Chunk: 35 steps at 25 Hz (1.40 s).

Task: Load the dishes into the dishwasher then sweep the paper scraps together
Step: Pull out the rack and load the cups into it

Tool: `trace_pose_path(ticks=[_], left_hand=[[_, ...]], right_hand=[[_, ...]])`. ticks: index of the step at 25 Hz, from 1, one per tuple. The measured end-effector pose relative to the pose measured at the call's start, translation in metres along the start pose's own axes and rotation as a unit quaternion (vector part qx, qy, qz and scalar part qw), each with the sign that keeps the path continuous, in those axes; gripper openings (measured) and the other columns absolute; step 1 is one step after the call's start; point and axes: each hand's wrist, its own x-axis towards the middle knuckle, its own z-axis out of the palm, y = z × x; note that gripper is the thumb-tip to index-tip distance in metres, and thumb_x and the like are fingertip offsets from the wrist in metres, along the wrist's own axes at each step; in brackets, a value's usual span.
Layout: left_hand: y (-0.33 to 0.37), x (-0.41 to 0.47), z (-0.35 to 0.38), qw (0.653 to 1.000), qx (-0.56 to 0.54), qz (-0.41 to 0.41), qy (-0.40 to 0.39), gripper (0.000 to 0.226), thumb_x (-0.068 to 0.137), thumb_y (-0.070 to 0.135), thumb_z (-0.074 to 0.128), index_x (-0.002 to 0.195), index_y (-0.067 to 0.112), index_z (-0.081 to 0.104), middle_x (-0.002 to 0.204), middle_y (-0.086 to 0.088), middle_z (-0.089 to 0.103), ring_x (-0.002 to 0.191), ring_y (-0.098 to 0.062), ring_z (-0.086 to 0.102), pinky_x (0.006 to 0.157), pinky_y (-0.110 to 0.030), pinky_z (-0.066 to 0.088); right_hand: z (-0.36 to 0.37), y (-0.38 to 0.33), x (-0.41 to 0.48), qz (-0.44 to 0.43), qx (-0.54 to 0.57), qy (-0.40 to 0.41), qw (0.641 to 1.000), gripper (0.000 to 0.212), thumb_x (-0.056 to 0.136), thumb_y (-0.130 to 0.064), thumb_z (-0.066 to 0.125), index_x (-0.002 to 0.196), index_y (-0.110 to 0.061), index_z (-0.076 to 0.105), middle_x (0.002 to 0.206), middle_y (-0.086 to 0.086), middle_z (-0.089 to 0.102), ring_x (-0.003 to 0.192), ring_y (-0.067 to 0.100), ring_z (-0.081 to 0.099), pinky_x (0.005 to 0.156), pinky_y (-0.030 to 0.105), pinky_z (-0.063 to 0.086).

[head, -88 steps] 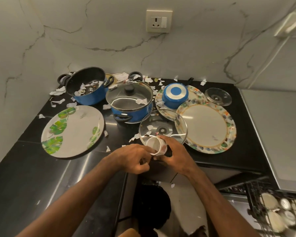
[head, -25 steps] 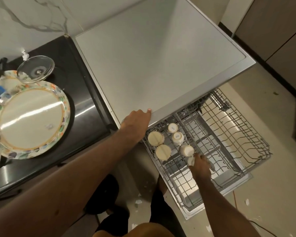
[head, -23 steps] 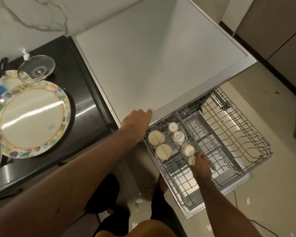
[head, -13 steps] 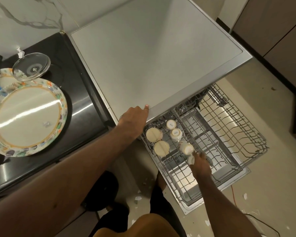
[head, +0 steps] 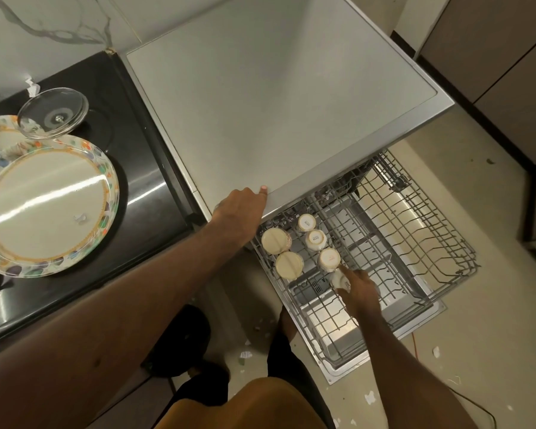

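The dishwasher's wire rack (head: 421,243) is pulled out over the open door. Several white cups (head: 314,239) and two cream bowls (head: 276,241) stand upside down at its left end. My right hand (head: 358,289) grips a small white cup (head: 338,278), holding it in the rack just in front of the other cups. My left hand (head: 240,213) rests flat on the front edge of the grey dishwasher top (head: 276,103). A large patterned plate (head: 48,207) and a glass lid (head: 51,113) lie on the black counter (head: 140,168) at the left.
Paper scraps (head: 369,397) lie scattered on the beige floor around my feet, and one scrap (head: 31,86) sits at the back of the counter. An orange cable (head: 415,345) runs along the floor. Brown cabinets (head: 492,57) stand at the right.
I have turned from the counter to the dishwasher, carrying the small cup down into the rack. Over the last second both hands have stayed almost still.
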Motion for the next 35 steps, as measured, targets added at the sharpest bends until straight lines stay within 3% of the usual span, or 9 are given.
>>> trace_pose_path(ticks=[5,11,15,18,24,27,30,33,35], left_hand=[[-0.001,0.001,0.003,1.0,-0.003,0.001,0.007,0.092,0.096,0.01,0.07,0.166,0.013,0.009,0.115,-0.013,0.06,0.104,-0.026,0.063,0.084,-0.036,0.057],[-0.001,0.002,0.003,1.0,-0.012,0.006,0.004,0.094,0.094,0.008,0.071,0.165,0.012,0.01,0.114,-0.013,0.059,0.102,-0.025,0.06,0.084,-0.036,0.056],[-0.007,0.004,0.005,1.0,-0.021,0.002,-0.001,0.095,0.093,0.008,0.073,0.165,0.014,0.012,0.096,-0.008,0.05,0.09,-0.021,0.055,0.083,-0.037,0.058],[-0.009,0.005,0.006,1.0,-0.02,-0.002,-0.005,0.096,0.093,0.012,0.075,0.165,0.017,0.013,0.109,-0.012,0.06,0.099,-0.024,0.062,0.087,-0.038,0.059],[-0.004,0.002,0.004,1.0,-0.023,-0.013,-0.001,0.091,0.093,0.009,0.072,0.165,0.019,0.018,0.117,-0.012,0.058,0.106,-0.028,0.06,0.087,-0.039,0.057],[0.001,-0.007,0.0,0.999,-0.035,-0.019,0.005,0.09,0.095,0.005,0.068,0.165,0.019,0.014,0.123,-0.013,0.056,0.115,-0.03,0.057,0.089,-0.041,0.054],[0.001,-0.028,0.012,0.999,-0.033,-0.007,0.03,0.089,0.094,0.0,0.066,0.164,0.014,0.015,0.12,-0.016,0.06,0.112,-0.032,0.061,0.09,-0.042,0.056],[-0.014,-0.051,0.034,0.998,-0.029,-0.004,0.047,0.088,0.091,0.0,0.071,0.162,0.011,0.019,0.123,-0.018,0.061,0.114,-0.032,0.062,0.094,-0.044,0.058],[-0.024,-0.061,0.04,0.999,-0.034,-0.01,0.042,0.084,0.09,0.003,0.073,0.159,0.009,0.026,0.126,-0.016,0.062,0.116,-0.032,0.063,0.095,-0.045,0.058]], right_hand=[[-0.002,-0.018,-0.004,0.029,-0.018,0.001,0.999,0.077,0.088,-0.032,0.081,0.154,-0.017,0.045,0.151,0.017,0.05,0.135,0.04,0.051,0.102,0.057,0.055],[0.006,-0.019,0.003,0.045,0.003,0.003,0.999,0.073,0.089,-0.028,0.08,0.153,-0.014,0.047,0.15,0.022,0.046,0.132,0.043,0.051,0.098,0.057,0.056],[0.009,-0.019,0.005,0.053,0.041,-0.015,0.998,0.08,0.089,-0.022,0.081,0.158,-0.012,0.04,0.155,0.027,0.039,0.134,0.047,0.051,0.105,0.06,0.052],[0.0,-0.02,0.0,0.05,0.045,-0.02,0.998,0.082,0.088,-0.011,0.079,0.159,-0.01,0.037,0.159,0.027,0.037,0.137,0.047,0.051,0.108,0.058,0.051],[-0.038,-0.025,-0.017,0.044,0.044,0.02,0.998,0.064,0.094,-0.002,0.069,0.152,-0.002,0.043,0.149,0.025,0.05,0.129,0.041,0.058,0.102,0.048,0.054],[-0.062,-0.049,-0.029,0.006,0.071,0.064,0.995,0.059,0.098,-0.003,0.063,0.153,-0.004,0.043,0.15,0.021,0.049,0.13,0.039,0.057,0.104,0.049,0.052],[-0.078,-0.074,-0.04,-0.043,0.098,0.103,0.989,0.051,0.101,-0.008,0.062,0.15,-0.009,0.049,0.147,0.016,0.055,0.129,0.033,0.057,0.105,0.046,0.05],[-0.081,-0.084,-0.044,-0.034,0.117,0.111,0.986,0.038,0.102,-0.011,0.057,0.141,-0.013,0.059,0.135,0.013,0.064,0.118,0.027,0.061,0.094,0.037,0.05],[-0.075,-0.082,-0.049,0.012,0.107,0.074,0.991,0.032,0.101,-0.012,0.06,0.133,-0.009,0.064,0.128,0.014,0.068,0.108,0.025,0.062,0.085,0.03,0.046]])
